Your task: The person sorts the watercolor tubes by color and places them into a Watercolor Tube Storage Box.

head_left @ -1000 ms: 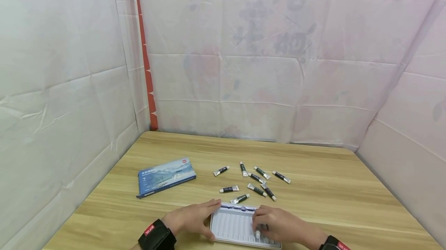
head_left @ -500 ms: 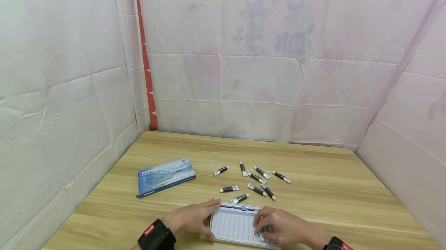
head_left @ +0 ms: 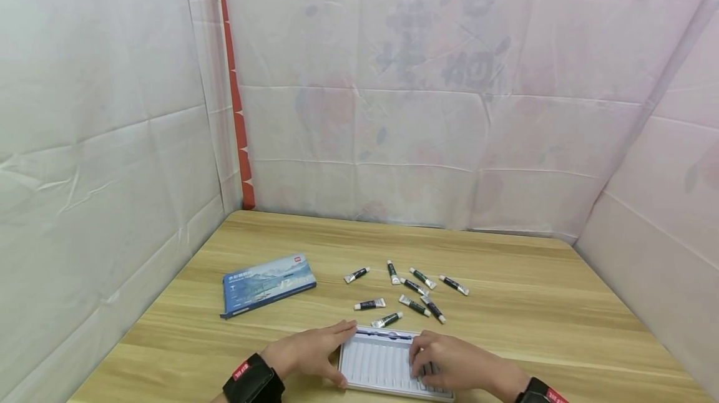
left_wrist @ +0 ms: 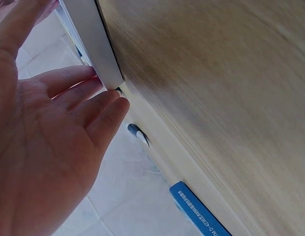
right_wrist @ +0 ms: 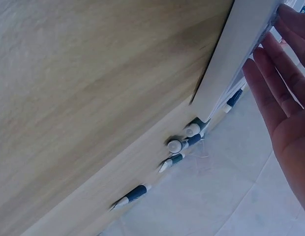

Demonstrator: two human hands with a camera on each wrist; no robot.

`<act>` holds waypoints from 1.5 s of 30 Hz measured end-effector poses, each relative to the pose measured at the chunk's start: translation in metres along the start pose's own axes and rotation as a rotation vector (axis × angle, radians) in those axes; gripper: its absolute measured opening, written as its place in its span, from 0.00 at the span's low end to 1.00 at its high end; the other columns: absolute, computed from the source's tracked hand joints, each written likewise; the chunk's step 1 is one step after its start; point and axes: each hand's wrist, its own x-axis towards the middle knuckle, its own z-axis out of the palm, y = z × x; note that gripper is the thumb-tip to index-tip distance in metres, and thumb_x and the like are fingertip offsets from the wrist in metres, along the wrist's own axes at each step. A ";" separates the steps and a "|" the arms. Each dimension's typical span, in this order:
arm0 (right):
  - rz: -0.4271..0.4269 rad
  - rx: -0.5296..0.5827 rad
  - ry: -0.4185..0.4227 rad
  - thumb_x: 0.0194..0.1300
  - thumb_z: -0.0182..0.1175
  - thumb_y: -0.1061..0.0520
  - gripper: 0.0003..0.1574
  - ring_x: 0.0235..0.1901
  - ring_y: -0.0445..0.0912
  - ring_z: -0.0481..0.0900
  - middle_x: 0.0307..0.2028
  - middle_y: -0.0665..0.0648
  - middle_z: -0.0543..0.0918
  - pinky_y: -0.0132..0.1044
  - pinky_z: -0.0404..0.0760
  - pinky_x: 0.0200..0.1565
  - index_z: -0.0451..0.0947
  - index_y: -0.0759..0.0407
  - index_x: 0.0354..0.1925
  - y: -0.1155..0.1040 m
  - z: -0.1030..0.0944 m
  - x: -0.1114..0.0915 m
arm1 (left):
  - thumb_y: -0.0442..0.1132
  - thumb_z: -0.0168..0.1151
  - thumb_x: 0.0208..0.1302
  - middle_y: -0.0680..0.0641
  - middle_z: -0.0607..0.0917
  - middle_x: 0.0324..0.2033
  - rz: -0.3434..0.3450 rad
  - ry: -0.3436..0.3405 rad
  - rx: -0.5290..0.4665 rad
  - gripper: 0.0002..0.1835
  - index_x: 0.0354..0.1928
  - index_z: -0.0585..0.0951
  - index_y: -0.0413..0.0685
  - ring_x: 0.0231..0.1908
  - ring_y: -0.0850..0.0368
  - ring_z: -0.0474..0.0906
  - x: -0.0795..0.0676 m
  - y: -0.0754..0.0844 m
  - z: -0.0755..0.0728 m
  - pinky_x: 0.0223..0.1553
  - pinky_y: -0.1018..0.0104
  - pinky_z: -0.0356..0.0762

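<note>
A white slotted tray (head_left: 373, 362) lies at the table's near edge, a thin dark-blue stick in its far groove. My left hand (head_left: 311, 352) rests along the tray's left end, thumb at the near corner and straight fingers at the far one. In the left wrist view its fingertips touch the outer wall of the tray (left_wrist: 96, 44). My right hand (head_left: 449, 362) is bent over the right-hand slots, thumb and fingertips on a small paint tube (head_left: 429, 368) low in the tray. Most of that tube is hidden by the fingers.
Several paint tubes (head_left: 414, 305) with white caps lie scattered on the table (head_left: 505, 315) beyond the tray. A flat blue paint box (head_left: 269, 284) lies to the left. White cloth walls (head_left: 415, 110) enclose the table's back and sides.
The tube's white cap, visible below my right hand a second ago, is now down in the slots under the fingers. My left hand and the tray stay in place.
</note>
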 end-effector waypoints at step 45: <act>0.702 -0.297 0.346 0.50 0.63 0.71 0.09 0.30 0.52 0.77 0.27 0.56 0.76 0.44 0.78 0.31 0.79 0.64 0.33 0.142 -0.006 -0.008 | 0.56 0.66 0.51 0.50 0.58 0.67 0.062 0.014 0.011 0.46 0.69 0.59 0.46 0.64 0.58 0.56 0.000 -0.006 0.004 0.59 0.64 0.62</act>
